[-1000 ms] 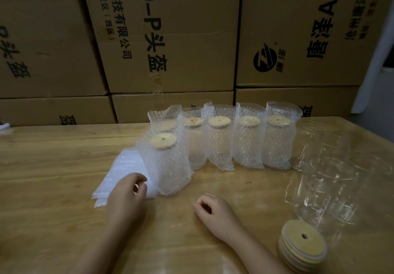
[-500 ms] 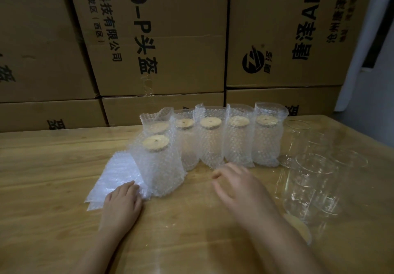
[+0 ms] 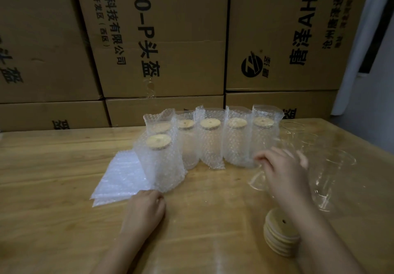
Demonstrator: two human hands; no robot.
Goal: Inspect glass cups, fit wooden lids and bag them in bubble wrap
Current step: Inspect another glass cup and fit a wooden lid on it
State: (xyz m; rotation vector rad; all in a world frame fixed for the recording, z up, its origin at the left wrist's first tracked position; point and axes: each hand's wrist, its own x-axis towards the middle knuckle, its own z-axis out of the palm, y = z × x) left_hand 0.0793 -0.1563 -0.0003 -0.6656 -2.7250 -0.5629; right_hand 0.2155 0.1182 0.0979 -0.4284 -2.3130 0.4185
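On the table (image 3: 64, 167), wrapped cups (image 3: 211, 146) are standing before boxes (image 3: 170, 39). We are curling our left hand (image 3: 145, 209) at the flat bags (image 3: 121, 177); our blurred right hand (image 3: 285, 173) is covering a glass (image 3: 257, 181); we cannot tell either grip.

Five bubble-wrapped cups (image 3: 213, 143) stand in a row across the middle of a table (image 3: 53, 177), with stacked cardboard boxes (image 3: 170, 39) behind it. A sixth wrapped cup (image 3: 160, 163) stands before the row's left end, and flat bubble wrap bags (image 3: 121, 177) lie just left of it. Bare glass cups (image 3: 332, 167) cluster to the right of the row. A stack of wooden lids (image 3: 281, 237) sits nearer the front. The left hand (image 3: 145, 212) lies at the bags' near corner, the right hand (image 3: 285, 171) by the nearest glass.
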